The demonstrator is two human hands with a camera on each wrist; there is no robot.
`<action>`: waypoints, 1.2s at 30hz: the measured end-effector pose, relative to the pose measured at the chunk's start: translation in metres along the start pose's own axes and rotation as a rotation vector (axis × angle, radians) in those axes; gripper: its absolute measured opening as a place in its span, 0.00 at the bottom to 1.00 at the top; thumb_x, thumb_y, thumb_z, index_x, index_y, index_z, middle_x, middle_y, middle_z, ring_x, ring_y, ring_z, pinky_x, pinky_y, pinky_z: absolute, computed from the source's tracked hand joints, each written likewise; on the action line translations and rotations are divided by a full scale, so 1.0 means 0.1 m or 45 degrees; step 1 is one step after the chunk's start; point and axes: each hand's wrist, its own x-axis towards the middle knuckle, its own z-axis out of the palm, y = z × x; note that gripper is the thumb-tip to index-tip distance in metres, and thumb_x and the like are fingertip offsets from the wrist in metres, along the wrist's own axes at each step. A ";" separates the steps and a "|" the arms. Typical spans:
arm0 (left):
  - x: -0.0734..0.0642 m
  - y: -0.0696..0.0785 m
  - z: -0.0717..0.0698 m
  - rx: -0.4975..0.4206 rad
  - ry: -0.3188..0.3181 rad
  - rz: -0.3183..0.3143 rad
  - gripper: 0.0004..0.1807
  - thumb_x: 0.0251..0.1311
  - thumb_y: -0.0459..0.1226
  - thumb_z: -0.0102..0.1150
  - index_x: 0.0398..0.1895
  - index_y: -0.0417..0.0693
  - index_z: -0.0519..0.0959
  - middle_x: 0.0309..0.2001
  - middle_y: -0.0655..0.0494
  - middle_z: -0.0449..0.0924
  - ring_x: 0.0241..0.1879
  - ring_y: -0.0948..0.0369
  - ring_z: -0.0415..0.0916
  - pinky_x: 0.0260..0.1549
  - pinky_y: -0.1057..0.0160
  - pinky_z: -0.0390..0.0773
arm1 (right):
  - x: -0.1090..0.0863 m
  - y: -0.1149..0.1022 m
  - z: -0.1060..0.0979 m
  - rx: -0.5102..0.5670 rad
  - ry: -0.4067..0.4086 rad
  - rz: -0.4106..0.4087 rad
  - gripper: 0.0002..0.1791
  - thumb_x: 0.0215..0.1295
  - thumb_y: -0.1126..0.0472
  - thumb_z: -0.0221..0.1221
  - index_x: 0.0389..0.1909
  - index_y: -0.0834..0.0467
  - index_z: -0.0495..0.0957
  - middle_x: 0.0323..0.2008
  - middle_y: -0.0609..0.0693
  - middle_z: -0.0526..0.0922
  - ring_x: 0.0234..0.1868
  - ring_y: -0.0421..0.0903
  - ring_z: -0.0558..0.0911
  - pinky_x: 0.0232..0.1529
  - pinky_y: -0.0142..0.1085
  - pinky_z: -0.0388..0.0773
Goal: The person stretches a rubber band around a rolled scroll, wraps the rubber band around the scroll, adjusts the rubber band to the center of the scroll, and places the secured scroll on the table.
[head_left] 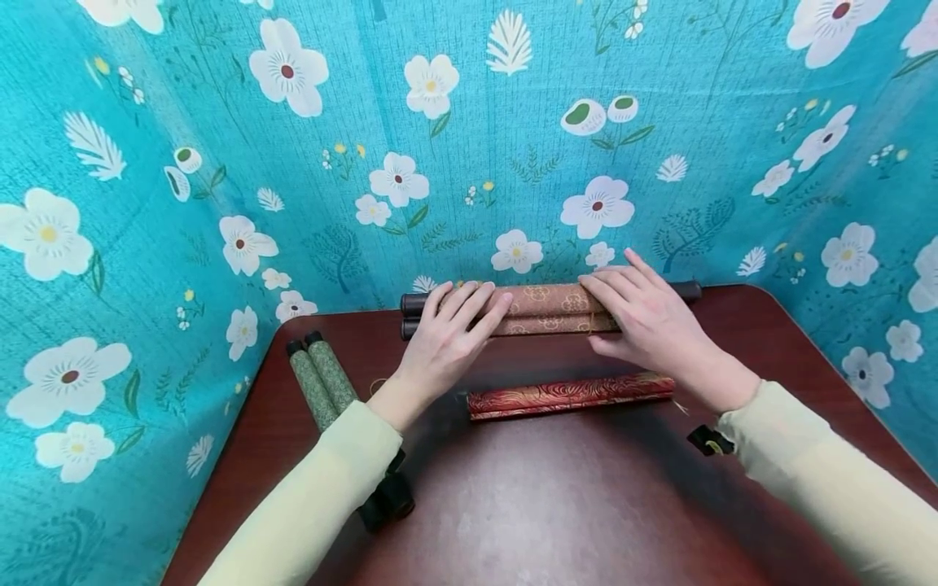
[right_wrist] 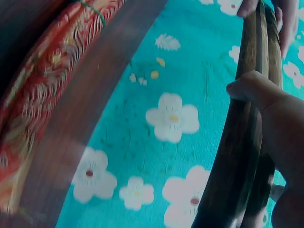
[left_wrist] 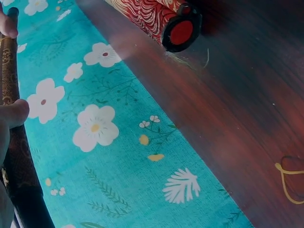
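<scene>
At the far edge of the table, both hands hold a brown patterned scroll rolled from both ends into two parallel rolls with dark end knobs. My left hand has its fingers over the top of the left part. My right hand grips the right part, its thumb on the near side in the right wrist view, where the rolls look dark. In the left wrist view the scroll runs along the left border, a thumb against it. Whether it touches the table, I cannot tell.
A red and gold rolled scroll lies nearer on the dark red table. To the left lies a green double-rolled scroll with black ends, partly behind the left sleeve. A small black object sits by the right sleeve. A flowered turquoise cloth hangs behind.
</scene>
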 end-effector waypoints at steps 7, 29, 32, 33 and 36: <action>0.00 -0.01 0.02 -0.006 0.016 0.006 0.30 0.66 0.39 0.74 0.72 0.48 0.79 0.64 0.45 0.83 0.63 0.47 0.80 0.63 0.40 0.78 | 0.05 -0.03 0.03 0.023 0.003 -0.031 0.48 0.46 0.55 0.80 0.69 0.69 0.75 0.56 0.67 0.83 0.58 0.67 0.81 0.81 0.59 0.55; 0.06 0.05 0.09 0.032 0.019 0.018 0.26 0.71 0.37 0.69 0.72 0.49 0.79 0.63 0.46 0.83 0.63 0.48 0.80 0.66 0.42 0.76 | 0.09 -0.03 0.10 -0.021 -0.048 -0.025 0.51 0.40 0.53 0.85 0.66 0.71 0.76 0.54 0.67 0.84 0.57 0.66 0.81 0.80 0.58 0.57; 0.03 0.04 0.07 0.020 0.010 0.005 0.26 0.71 0.38 0.70 0.71 0.49 0.79 0.63 0.47 0.83 0.63 0.48 0.80 0.67 0.42 0.76 | 0.10 -0.05 0.11 -0.026 -0.058 -0.016 0.54 0.41 0.50 0.86 0.68 0.70 0.75 0.56 0.67 0.84 0.59 0.65 0.81 0.81 0.59 0.55; 0.02 0.03 0.06 0.017 0.003 0.004 0.26 0.71 0.38 0.69 0.71 0.49 0.79 0.63 0.47 0.83 0.63 0.48 0.80 0.66 0.42 0.76 | 0.09 -0.05 0.10 -0.029 -0.068 -0.004 0.56 0.41 0.48 0.86 0.70 0.70 0.74 0.57 0.67 0.84 0.59 0.65 0.81 0.81 0.58 0.54; -0.02 0.01 0.04 0.009 -0.024 -0.006 0.27 0.71 0.39 0.70 0.72 0.49 0.79 0.64 0.46 0.83 0.65 0.48 0.79 0.66 0.42 0.75 | 0.03 -0.06 0.08 -0.039 -0.100 0.051 0.59 0.41 0.45 0.85 0.72 0.69 0.72 0.59 0.67 0.83 0.61 0.66 0.80 0.82 0.58 0.52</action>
